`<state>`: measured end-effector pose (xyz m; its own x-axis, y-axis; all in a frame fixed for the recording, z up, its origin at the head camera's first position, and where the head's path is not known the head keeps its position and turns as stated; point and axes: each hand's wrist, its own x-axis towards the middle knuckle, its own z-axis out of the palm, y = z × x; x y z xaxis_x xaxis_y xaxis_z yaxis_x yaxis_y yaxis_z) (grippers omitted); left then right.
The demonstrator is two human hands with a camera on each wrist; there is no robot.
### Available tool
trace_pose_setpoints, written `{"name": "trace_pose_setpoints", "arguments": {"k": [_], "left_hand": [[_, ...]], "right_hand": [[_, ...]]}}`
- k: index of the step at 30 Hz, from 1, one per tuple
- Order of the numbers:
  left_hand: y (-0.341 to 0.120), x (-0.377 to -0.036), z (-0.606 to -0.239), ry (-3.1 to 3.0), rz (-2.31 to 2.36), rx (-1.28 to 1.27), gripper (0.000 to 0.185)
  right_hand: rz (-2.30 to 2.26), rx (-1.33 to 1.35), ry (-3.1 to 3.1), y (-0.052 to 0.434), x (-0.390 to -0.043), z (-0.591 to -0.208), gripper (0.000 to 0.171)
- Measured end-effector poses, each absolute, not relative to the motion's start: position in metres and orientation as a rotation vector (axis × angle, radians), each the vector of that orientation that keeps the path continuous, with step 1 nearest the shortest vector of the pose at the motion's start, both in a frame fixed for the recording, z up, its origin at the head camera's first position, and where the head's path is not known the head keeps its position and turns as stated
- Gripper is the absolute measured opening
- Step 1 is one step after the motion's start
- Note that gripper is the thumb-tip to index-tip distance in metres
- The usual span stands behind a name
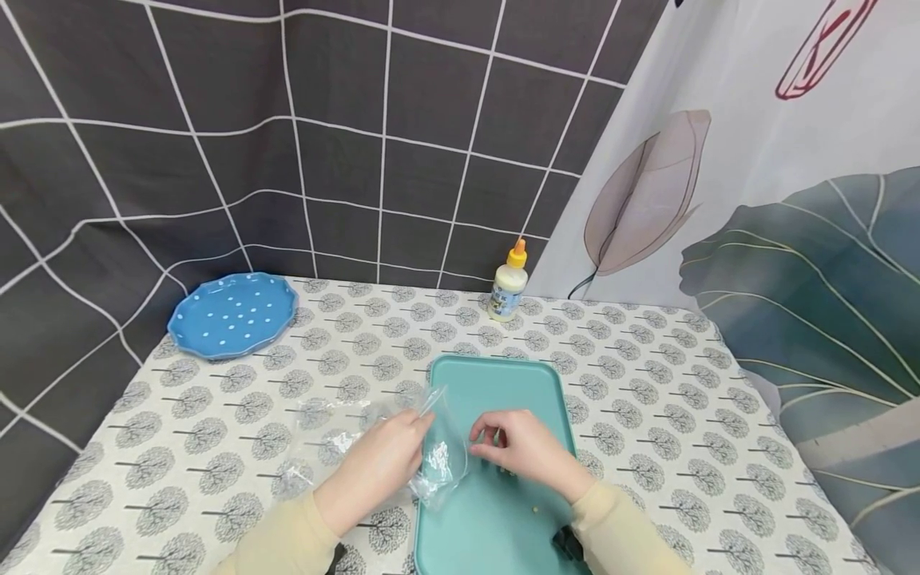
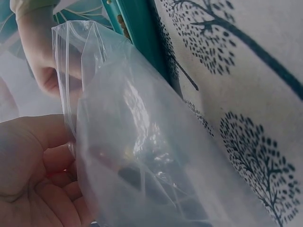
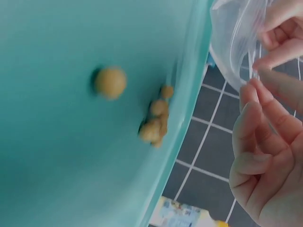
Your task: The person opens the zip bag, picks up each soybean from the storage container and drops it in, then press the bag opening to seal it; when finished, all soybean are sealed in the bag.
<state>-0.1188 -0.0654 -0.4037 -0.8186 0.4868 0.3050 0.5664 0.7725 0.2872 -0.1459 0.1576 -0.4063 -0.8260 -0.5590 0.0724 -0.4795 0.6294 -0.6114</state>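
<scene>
In the head view my left hand (image 1: pixel 388 451) pinches a clear plastic bag (image 1: pixel 440 463) near its mouth. The left wrist view shows the bag (image 2: pixel 137 118) hanging wide and crinkled beside that palm. My right hand (image 1: pixel 521 447) is over the teal tray (image 1: pixel 489 523), its curled fingertips right at the bag's rim. I cannot tell whether those fingertips hold anything. Several small tan balls lie in the tray below; the right wrist view shows one ball (image 3: pixel 111 82) apart and a cluster (image 3: pixel 154 125) along the tray's side.
A blue plate with white dots (image 1: pixel 233 315) stands at the back left. Behind the tray is a glue bottle (image 1: pixel 508 283) with a yellow and orange cap. A tree-print cloth (image 1: pixel 647 435) covers the table. Dark gridded fabric (image 1: pixel 338 160) hangs along the back.
</scene>
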Motion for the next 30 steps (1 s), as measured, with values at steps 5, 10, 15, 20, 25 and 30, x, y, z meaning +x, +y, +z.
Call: {"name": "trace_pose_setpoints", "arguments": {"k": [5,10,15,20,25,30], "left_hand": [[-0.065,-0.119,-0.405,-2.748,-0.547,-0.831,0.038],[-0.065,-0.118,-0.404,-2.740,-0.560,-0.840,0.039],[-0.066,-0.117,-0.404,-2.753,-0.560,-0.834,0.042],[-0.066,-0.115,-0.404,-2.773,-0.570,-0.827,0.044],[-0.065,-0.115,-0.403,-2.781,-0.581,-0.823,0.045],[-0.064,-0.115,-0.402,-2.795,-0.587,-0.819,0.045]], "right_hand": [[-0.935,-0.842,2.723,0.171,-0.142,-0.405,0.008],[-0.851,-0.771,2.762,0.185,-0.137,-0.402,0.007],[-0.736,-0.689,2.772,0.197,-0.130,-0.398,0.011],[-0.647,-0.665,2.721,0.207,-0.121,-0.398,0.017],[-0.555,-0.718,2.656,0.214,-0.113,-0.401,0.022],[-0.506,-0.759,2.649,0.216,-0.109,-0.406,0.025]]}}
